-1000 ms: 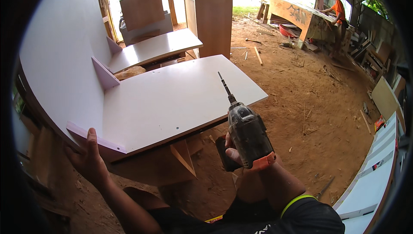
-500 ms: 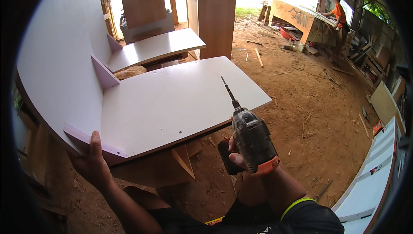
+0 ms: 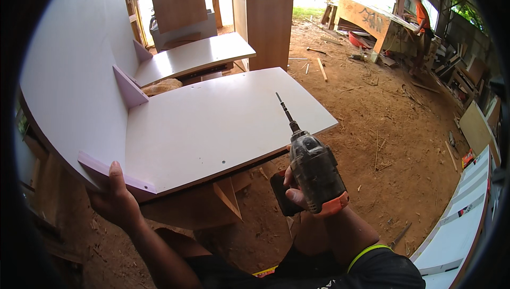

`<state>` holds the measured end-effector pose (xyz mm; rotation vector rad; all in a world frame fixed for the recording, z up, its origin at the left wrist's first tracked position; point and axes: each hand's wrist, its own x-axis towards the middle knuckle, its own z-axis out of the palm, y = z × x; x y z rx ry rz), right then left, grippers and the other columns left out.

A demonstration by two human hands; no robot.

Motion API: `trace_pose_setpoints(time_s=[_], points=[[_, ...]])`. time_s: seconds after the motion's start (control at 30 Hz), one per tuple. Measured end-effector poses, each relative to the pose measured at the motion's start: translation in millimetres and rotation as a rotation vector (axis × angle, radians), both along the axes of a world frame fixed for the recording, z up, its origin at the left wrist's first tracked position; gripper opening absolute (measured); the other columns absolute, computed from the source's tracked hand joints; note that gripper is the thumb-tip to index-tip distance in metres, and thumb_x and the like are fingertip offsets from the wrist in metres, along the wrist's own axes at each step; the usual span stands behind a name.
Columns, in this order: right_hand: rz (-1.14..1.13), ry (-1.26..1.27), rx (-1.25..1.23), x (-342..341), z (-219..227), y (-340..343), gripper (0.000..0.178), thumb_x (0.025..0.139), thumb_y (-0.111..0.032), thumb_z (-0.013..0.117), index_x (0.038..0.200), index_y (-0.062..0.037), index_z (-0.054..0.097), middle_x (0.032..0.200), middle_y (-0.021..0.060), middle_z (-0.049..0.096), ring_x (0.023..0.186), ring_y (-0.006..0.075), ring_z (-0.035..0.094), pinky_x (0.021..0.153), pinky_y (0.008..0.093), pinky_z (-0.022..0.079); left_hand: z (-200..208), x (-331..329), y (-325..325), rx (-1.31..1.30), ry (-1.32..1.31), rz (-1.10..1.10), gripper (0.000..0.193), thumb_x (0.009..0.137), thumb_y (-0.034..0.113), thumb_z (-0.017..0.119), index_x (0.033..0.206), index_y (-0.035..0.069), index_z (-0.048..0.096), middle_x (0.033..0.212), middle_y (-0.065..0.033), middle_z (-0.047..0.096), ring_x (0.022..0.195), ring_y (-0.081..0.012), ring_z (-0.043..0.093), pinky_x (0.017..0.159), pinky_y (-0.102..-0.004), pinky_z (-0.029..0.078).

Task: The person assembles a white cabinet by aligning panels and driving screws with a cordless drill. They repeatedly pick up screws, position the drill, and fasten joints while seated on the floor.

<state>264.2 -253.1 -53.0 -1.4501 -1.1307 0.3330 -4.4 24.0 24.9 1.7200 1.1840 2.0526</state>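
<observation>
My right hand (image 3: 293, 189) is wrapped round the grip of a dusty black cordless drill (image 3: 314, 169), whose long thin bit points up and away over the right end of a white panel (image 3: 212, 124). At the left, my left hand (image 3: 114, 198) grips the near corner where a pale purple strip (image 3: 117, 173) meets a tall white board (image 3: 74, 76). Its thumb lies on the strip and the fingers are hidden behind the edge. The white panel juts out from the tall board. A second purple strip (image 3: 130, 88) sits at the panel's far side.
Behind stands another white panel (image 3: 199, 55) and a brown wooden cabinet (image 3: 264, 31). A person in orange (image 3: 422, 18) works at a wooden bench (image 3: 366, 18) at the far right. Wood scraps lie on the dirt floor (image 3: 372, 124). A long white board (image 3: 457, 236) rests at the lower right.
The drill has shifted very slightly right in the picture. My left hand keeps its hold on the corner. The far person has become a little more upright.
</observation>
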Motion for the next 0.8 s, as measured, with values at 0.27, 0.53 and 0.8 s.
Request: trace_pose_setpoints(time_s=[0.27,0.53,0.8], points=[[0.018,0.035,0.123,-0.7,6.0,-0.1,0.051,0.082,-0.016,0.082,0.125,-0.0076,0.057,0.096,0.0026,0.066,0.089,0.0132,0.065,0.086,0.0347,0.053,1.5,2.8,-3.6,-0.026,-0.009,-0.022,0.057,0.086,0.025,0.079,0.128,-0.010,0.062,0.120,-0.0237,0.070,0.107,-0.0345,0.070,0.094,-0.0434,0.056],[0.065,0.062,0.165,0.3,10.0,-0.5,0.056,0.079,-0.014,0.080,0.129,-0.0075,0.055,0.098,0.0047,0.068,0.086,0.0129,0.064,0.083,0.0333,0.053,1.0,2.9,-3.8,-0.036,-0.015,-0.032,0.058,0.086,0.024,0.079,0.130,-0.009,0.061,0.123,-0.0240,0.069,0.109,-0.0347,0.070,0.096,-0.0437,0.056],[0.195,0.214,0.246,-1.9,7.3,-1.1,0.055,0.084,-0.016,0.083,0.131,-0.0090,0.056,0.106,0.0067,0.071,0.080,0.0060,0.059,0.072,0.0241,0.049,1.1,2.4,-3.3,-0.044,-0.002,-0.021,0.058,0.086,0.023,0.079,0.131,-0.009,0.061,0.123,-0.0243,0.069,0.109,-0.0351,0.070,0.096,-0.0435,0.056]])
